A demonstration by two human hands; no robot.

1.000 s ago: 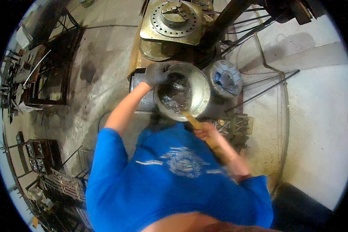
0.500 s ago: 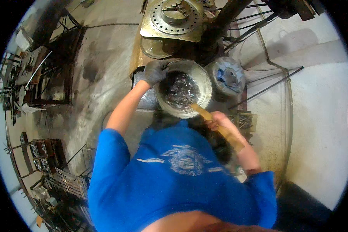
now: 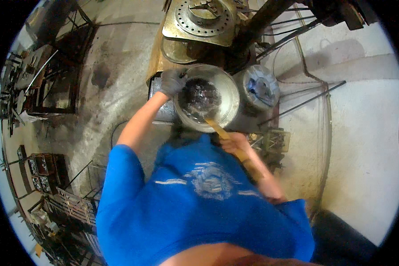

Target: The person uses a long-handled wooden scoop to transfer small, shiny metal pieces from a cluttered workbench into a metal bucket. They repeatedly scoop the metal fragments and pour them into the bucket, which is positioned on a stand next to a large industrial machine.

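Observation:
In front of me stands a round metal bucket (image 3: 229, 95) with dark, glinting contents that look like liquid with small metal pieces (image 3: 200, 96). My left hand (image 3: 173, 83), in a grey glove, is closed on the bucket's left rim. Bare and wrapped round a flat wooden stick (image 3: 218, 129), my right hand (image 3: 236, 143) is at the bucket's near right side. The stick's far end dips inside the near wall of the bucket; its other end lies along my right forearm. How deep the tip reaches is hidden.
Beyond the bucket is a machine table with a round chuck (image 3: 204, 15). A plastic-covered drum (image 3: 260, 88) stands right of the bucket, near the white wall (image 3: 363, 133). At the left are a metal workbench (image 3: 35, 80) and a wire rack (image 3: 77, 204).
The stick's tip and my right hand have shifted left. The bucket appears a little further left and tilted differently, showing more inner wall on its right. My left hand still grips the rim.

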